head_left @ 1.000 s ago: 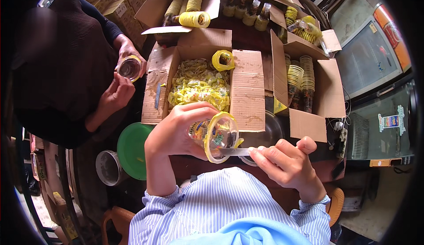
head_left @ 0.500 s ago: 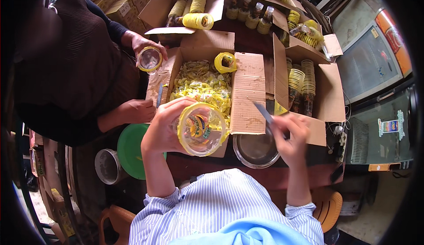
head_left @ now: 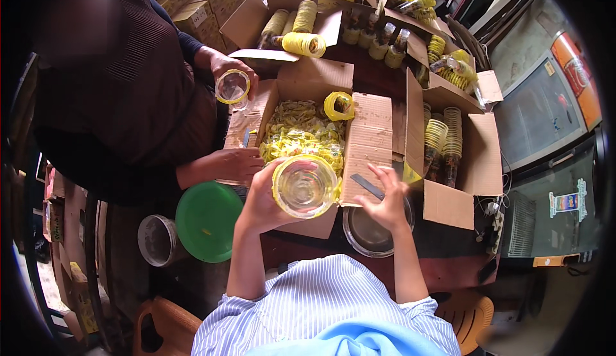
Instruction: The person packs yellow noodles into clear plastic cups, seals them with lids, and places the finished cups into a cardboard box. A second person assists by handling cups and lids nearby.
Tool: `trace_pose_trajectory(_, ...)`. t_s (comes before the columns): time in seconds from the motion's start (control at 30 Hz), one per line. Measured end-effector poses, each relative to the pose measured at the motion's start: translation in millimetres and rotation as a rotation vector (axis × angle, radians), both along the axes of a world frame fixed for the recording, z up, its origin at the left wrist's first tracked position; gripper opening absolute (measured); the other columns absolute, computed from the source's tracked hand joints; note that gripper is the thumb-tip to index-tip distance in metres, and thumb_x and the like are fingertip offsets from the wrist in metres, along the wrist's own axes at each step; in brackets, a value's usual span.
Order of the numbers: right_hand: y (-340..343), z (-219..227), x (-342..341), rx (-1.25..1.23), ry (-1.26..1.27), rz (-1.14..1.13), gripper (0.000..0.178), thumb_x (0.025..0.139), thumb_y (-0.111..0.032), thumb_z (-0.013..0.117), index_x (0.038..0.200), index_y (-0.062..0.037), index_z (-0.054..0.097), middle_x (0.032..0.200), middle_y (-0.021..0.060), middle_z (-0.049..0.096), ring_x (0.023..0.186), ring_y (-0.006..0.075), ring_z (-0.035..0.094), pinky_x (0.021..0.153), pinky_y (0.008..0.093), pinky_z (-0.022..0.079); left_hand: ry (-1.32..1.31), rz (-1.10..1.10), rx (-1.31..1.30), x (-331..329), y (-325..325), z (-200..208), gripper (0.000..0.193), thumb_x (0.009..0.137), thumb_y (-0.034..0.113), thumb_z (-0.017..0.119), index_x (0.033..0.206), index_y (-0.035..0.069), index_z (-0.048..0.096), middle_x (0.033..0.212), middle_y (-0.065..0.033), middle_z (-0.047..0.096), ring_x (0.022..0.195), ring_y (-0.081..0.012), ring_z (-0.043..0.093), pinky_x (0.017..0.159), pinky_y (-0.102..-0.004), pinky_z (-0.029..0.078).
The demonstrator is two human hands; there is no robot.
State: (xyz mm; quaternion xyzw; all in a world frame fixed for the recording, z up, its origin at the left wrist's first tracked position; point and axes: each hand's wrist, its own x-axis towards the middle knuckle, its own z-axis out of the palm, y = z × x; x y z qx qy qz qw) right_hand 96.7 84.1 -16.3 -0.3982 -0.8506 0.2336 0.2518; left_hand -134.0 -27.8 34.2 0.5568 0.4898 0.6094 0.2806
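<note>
My left hand (head_left: 259, 201) is wrapped round a clear plastic cup (head_left: 307, 187) with yellow film round its rim, its round end facing up toward me. It is raised in front of an open cardboard box (head_left: 314, 68) filled with yellow and clear plastic scraps (head_left: 301, 131). At the right of that box, a thin grey blade (head_left: 367, 186) rests on the folded-out flap (head_left: 369, 118). Close beside the blade, my right hand (head_left: 389, 205) is open, fingers and thumb apart, with nothing held between them.
A co-worker at the left holds another clear cup (head_left: 232, 87). A second blade (head_left: 246, 138) lies on the left flap. Stacked cups (head_left: 453, 138) fill the box at right. A green basin (head_left: 206, 222), white bucket (head_left: 158, 240) and round clear-rimmed container (head_left: 364, 244) are near me.
The blade has gone from my right hand to the box flap, and that hand has opened. My left hand has turned the cup. The co-worker's lower hand has moved right, closer to the box.
</note>
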Motion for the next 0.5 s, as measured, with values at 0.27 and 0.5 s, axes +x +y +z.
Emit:
trace_pose_trajectory(0.27,-22,37,-54,0.090,0.181,0.286,0.072,0.057,-0.019,0.076,0.121,-0.0053,0.048,0.105,0.0108,0.059,0.098,0.0212,0.056,0.089,0.0386,0.028,-0.040,0.003,-0.086,28,13,-19,0.073,0.057,0.019,0.084,0.116,0.000,0.046,0.117,-0.0119,0.050,0.115,-0.0245,0.046,0.098,-0.0362,0.038)
trace_pose_trajectory(0.5,-17,26,-52,0.294,-0.012,0.084,0.057,0.058,-0.020,0.074,0.109,-0.0035,0.053,0.100,0.0087,0.056,0.093,0.0220,0.054,0.086,0.0411,0.029,0.545,0.206,-0.086,40,5,19,0.038,0.070,0.023,0.074,0.102,0.007,0.059,0.104,-0.0100,0.058,0.100,-0.0259,0.051,0.085,-0.0377,0.038)
